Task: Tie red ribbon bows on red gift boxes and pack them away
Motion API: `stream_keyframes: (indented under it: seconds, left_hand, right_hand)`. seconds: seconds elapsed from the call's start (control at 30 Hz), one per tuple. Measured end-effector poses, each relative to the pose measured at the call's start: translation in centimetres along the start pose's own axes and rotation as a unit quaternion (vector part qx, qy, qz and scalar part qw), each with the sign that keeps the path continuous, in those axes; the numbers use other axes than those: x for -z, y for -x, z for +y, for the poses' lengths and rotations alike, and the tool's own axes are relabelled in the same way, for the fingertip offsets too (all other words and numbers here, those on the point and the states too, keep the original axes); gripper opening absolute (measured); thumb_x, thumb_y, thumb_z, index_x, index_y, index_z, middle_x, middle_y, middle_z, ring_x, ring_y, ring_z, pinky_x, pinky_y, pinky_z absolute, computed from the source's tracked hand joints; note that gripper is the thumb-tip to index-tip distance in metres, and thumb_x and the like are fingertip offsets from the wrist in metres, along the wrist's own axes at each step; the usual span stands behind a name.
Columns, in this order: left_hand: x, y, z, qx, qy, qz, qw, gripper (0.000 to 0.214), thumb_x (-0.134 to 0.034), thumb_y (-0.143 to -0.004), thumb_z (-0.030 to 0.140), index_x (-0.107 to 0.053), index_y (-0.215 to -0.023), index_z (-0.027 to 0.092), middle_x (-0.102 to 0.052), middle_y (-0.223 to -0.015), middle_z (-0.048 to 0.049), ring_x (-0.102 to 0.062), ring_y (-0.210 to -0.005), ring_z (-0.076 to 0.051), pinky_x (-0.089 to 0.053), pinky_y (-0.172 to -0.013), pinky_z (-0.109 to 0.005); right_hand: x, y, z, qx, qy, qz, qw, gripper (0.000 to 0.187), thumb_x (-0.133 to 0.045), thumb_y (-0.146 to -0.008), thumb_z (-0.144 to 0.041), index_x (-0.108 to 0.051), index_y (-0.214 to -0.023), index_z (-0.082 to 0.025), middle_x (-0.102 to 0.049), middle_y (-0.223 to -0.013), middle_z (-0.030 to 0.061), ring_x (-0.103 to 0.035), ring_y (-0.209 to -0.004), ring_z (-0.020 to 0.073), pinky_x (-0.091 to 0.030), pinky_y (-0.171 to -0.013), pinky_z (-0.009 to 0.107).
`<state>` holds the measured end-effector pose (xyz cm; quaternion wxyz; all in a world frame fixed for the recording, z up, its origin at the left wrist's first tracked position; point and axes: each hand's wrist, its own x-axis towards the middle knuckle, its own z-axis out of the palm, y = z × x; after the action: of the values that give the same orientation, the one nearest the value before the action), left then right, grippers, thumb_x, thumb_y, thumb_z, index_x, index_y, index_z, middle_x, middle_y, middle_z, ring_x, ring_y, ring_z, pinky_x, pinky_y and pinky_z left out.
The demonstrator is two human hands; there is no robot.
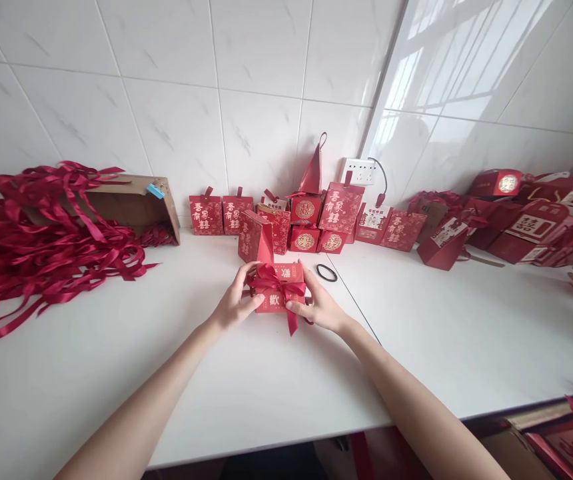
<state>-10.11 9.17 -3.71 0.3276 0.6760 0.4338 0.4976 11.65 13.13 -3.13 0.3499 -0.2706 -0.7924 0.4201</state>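
Between my two hands is a red gift box (275,304) with gold lettering, tied with a dark red ribbon bow (280,285). My left hand (240,298) grips its left side, with the thumb on the front face. On the right side, my right hand (320,302) is closed round the box, thumb near the ribbon's hanging tail. Just behind it stands a tilted red triangular box (256,239), close to my left fingers. A black ring-shaped band (326,273) lies on the table to the right of my right hand.
Loose red ribbons (61,247) heap at the left, partly spilling from a cardboard box (131,207). Several red boxes (304,209) line the tiled wall near a power strip (358,171). More red boxes (531,223) pile up at the right of the white table (206,400).
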Motion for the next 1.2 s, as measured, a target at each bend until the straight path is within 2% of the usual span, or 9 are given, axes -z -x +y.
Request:
stream_keyframes:
  seconds: [0.13, 0.27, 0.37, 0.6, 0.87, 0.93, 1.03, 1.13, 1.2]
  left_hand:
    - [-0.1, 0.0, 0.5, 0.0, 0.006, 0.004, 1.0, 0.058, -0.059, -0.073, 0.044, -0.036, -0.122, 0.022, -0.049, -0.129, -0.0131, -0.052, -0.115, -0.027, -0.049, -0.087, -0.036]
    - [-0.6, -0.3, 0.6, 0.006, -0.001, 0.096, 0.995, 0.046, -0.056, -0.078, 0.048, -0.035, -0.11, 0.023, -0.051, -0.125, -0.0113, -0.054, -0.114, -0.022, -0.049, -0.086, -0.034]
    - [-0.8, -0.3, 0.8, 0.028, -0.038, 0.132, 0.99, 0.041, -0.058, -0.076, 0.047, -0.035, -0.099, 0.023, -0.052, -0.122, -0.0097, -0.061, -0.097, -0.019, -0.051, -0.073, -0.03]
    - [-0.3, -0.2, 2.3, 0.005, -0.162, 0.143, 0.976, 0.026, -0.055, -0.079, 0.041, -0.045, -0.066, 0.02, -0.059, -0.103, -0.0051, -0.057, -0.098, -0.02, -0.045, -0.086, -0.032]
    - [0.2, 0.2, 4.7, 0.021, -0.152, 0.157, 0.976, 0.025, -0.049, -0.081, 0.041, -0.048, -0.068, 0.019, -0.052, -0.065, 0.0026, -0.05, -0.063, -0.012, -0.041, -0.061, -0.024]
    - [0.7, 0.3, 5.5, 0.029, -0.127, 0.124, 0.984, 0.024, -0.052, -0.08, 0.039, -0.05, -0.068, 0.019, -0.052, -0.062, 0.0031, -0.05, -0.059, -0.011, -0.041, -0.056, -0.023]
    - [1.7, 0.3, 6.7, 0.123, -0.053, -0.024, 0.991, 0.026, -0.054, -0.079, 0.042, -0.048, -0.07, 0.019, -0.058, -0.059, 0.0024, -0.054, -0.049, -0.011, -0.036, -0.043, -0.021]
    - [2.1, 0.5, 7.3, 0.239, -0.011, -0.199, 0.95, 0.029, -0.056, -0.079, 0.046, -0.046, -0.075, 0.018, -0.069, -0.072, -0.0048, -0.066, -0.057, -0.018, -0.032, -0.033, -0.018]
    - [2.0, 0.7, 7.4, 0.271, -0.018, -0.27, 0.924, 0.03, -0.058, -0.079, 0.046, -0.047, -0.079, 0.018, -0.072, -0.081, -0.0091, -0.07, -0.067, -0.022, -0.035, -0.033, -0.017]
  right_hand:
    - [0.0, 0.1, 0.0, -0.017, -0.006, -0.003, 1.0, 0.088, -0.063, -0.078, -0.042, -0.012, -0.148, -0.029, -0.024, -0.15, 0.0107, -0.035, -0.131, 0.0308, -0.049, -0.092, 0.045]
    - [-0.1, 0.1, -0.3, -0.022, -0.009, -0.009, 1.0, 0.091, -0.062, -0.078, -0.045, -0.008, -0.148, -0.026, -0.021, -0.151, 0.0118, -0.027, -0.136, 0.0291, -0.047, -0.096, 0.045]
    - [-0.1, 0.2, -0.3, -0.02, 0.001, -0.016, 1.0, 0.091, -0.06, -0.079, -0.05, -0.005, -0.148, -0.028, -0.018, -0.151, 0.012, -0.025, -0.137, 0.0293, -0.047, -0.095, 0.046]
    - [0.0, 0.0, 0.3, 0.07, 0.083, -0.018, 0.994, 0.129, -0.077, -0.059, -0.056, 0.013, -0.147, -0.025, -0.016, -0.15, 0.0185, -0.018, -0.139, 0.0346, -0.025, -0.109, 0.056]
    - [0.0, -0.2, 1.0, 0.055, 0.067, 0.009, 0.996, 0.118, -0.077, -0.063, -0.05, 0.004, -0.147, -0.03, -0.023, -0.146, 0.0181, -0.027, -0.135, 0.0347, -0.039, -0.1, 0.056]
    - [-0.1, -0.3, 1.1, 0.055, 0.044, 0.011, 0.997, 0.119, -0.078, -0.062, -0.048, 0.004, -0.147, -0.031, -0.023, -0.146, 0.0175, -0.031, -0.134, 0.0333, -0.041, -0.1, 0.054]
    - [-0.1, -0.4, 1.1, 0.057, 0.024, 0.008, 0.998, 0.12, -0.079, -0.062, -0.046, 0.005, -0.147, -0.03, -0.026, -0.144, 0.0172, -0.034, -0.132, 0.0317, -0.039, -0.101, 0.054]
    - [0.0, -0.4, 0.9, 0.052, 0.016, 0.003, 0.999, 0.12, -0.08, -0.061, -0.045, 0.003, -0.146, -0.031, -0.025, -0.145, 0.0171, -0.033, -0.133, 0.0321, -0.041, -0.1, 0.054]
    - [0.2, -0.4, 0.7, 0.051, 0.018, 0.001, 0.999, 0.119, -0.08, -0.06, -0.045, 0.001, -0.146, -0.031, -0.022, -0.147, 0.0173, -0.029, -0.135, 0.0326, -0.043, -0.098, 0.053]
